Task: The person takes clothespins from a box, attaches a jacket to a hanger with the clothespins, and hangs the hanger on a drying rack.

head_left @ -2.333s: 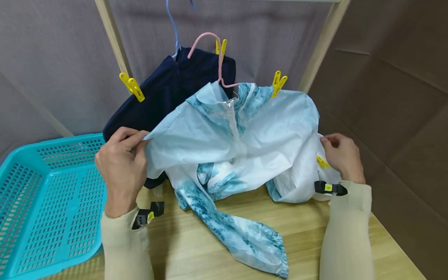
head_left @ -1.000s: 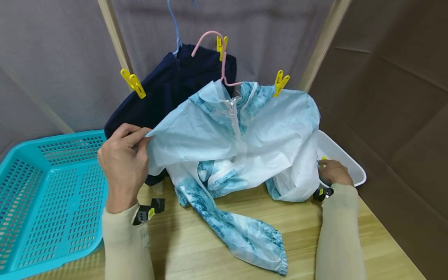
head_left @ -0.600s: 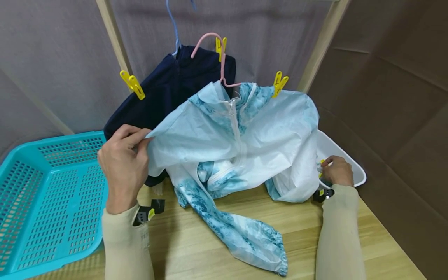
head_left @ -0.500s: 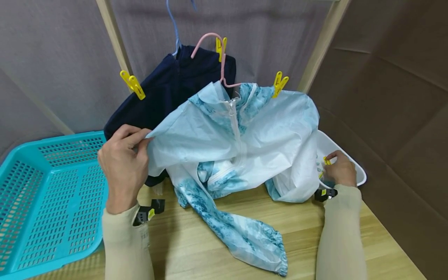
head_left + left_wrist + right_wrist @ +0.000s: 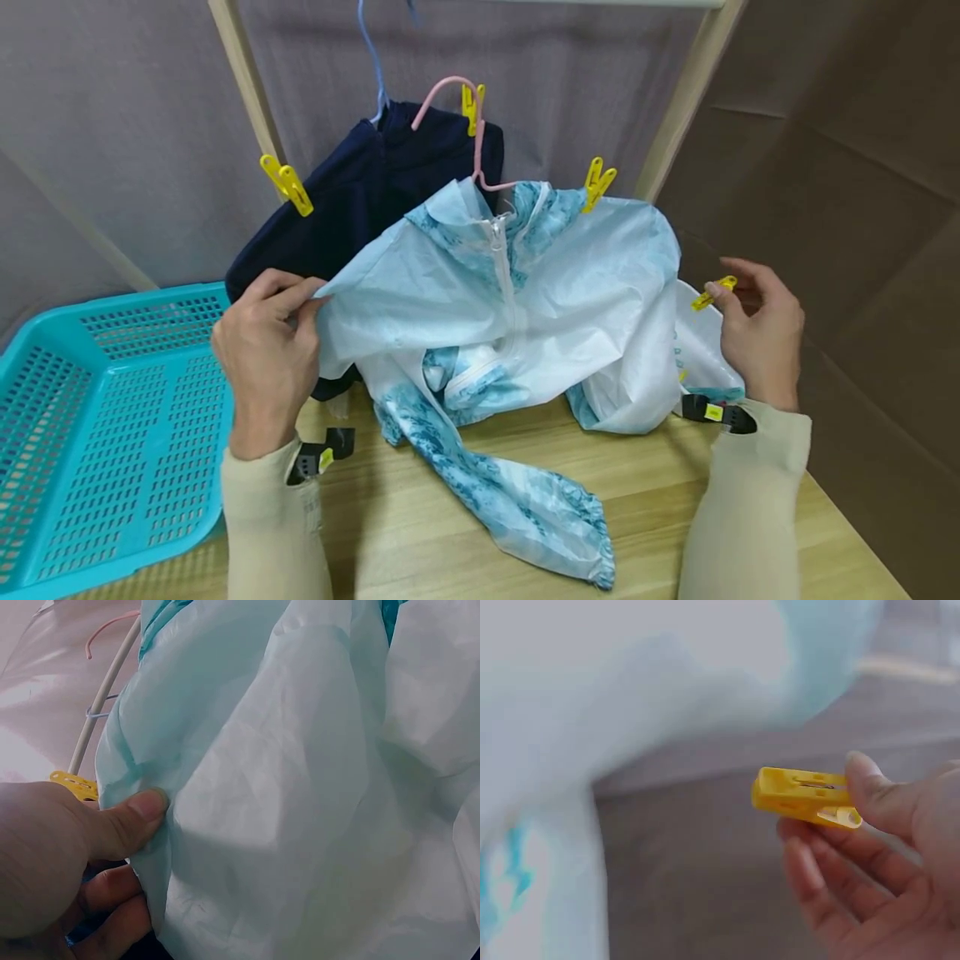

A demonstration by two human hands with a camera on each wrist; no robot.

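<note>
A pale blue and white zip jacket [image 5: 442, 283] hangs on a pink hanger [image 5: 478, 150], one patterned sleeve trailing over the table. My left hand [image 5: 266, 358] pinches the jacket's left shoulder edge between thumb and fingers; the left wrist view shows the thumb [image 5: 146, 806] pressed on the cloth. At the right, my right hand [image 5: 768, 333] pinches a yellow clothespin [image 5: 714, 293] by its handle end. In the right wrist view that clothespin [image 5: 802, 795] points toward the jacket, apart from it. Another yellow clothespin [image 5: 598, 185] grips the jacket by its right collar.
Behind hangs a dark navy garment [image 5: 322, 208] on a blue hanger [image 5: 372, 58], with yellow clothespins [image 5: 287, 185] on it. A turquoise basket [image 5: 112, 350] stands at left. Partly hidden behind the jacket is a white tub [image 5: 705, 333]. Wooden posts [image 5: 693, 100] frame the back.
My right hand has dipped into the white tub and come up out of it with a yellow clothespin. The left hand keeps its pinch on the jacket, almost unmoved.
</note>
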